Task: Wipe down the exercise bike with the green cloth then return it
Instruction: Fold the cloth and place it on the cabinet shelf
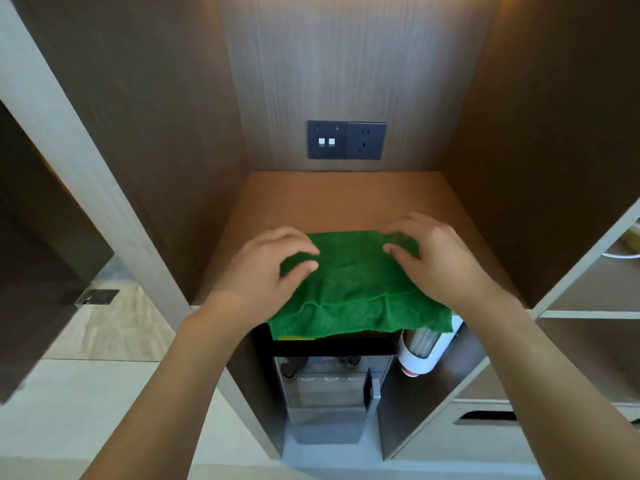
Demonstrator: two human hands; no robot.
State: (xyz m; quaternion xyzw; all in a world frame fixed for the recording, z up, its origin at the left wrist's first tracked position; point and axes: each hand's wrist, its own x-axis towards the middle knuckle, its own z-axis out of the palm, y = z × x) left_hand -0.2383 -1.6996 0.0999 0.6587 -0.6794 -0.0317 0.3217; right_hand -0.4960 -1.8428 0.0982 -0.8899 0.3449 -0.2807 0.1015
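Observation:
The green cloth (353,289) lies folded on the wooden shelf (339,199) of a niche, and its front edge hangs slightly over the shelf lip. My left hand (270,268) curls over the cloth's left side, with cloth showing between thumb and fingers. At the cloth's far right corner, my right hand (440,258) pinches the fabric between thumb and fingertips. The exercise bike is not in view.
A dark socket panel (346,140) sits on the niche's back wall. Below the shelf stands a water dispenser (325,393), with a white cup tube (420,351) beside it. Open side shelves (588,313) are on the right. A dark cabinet door (41,237) is on the left.

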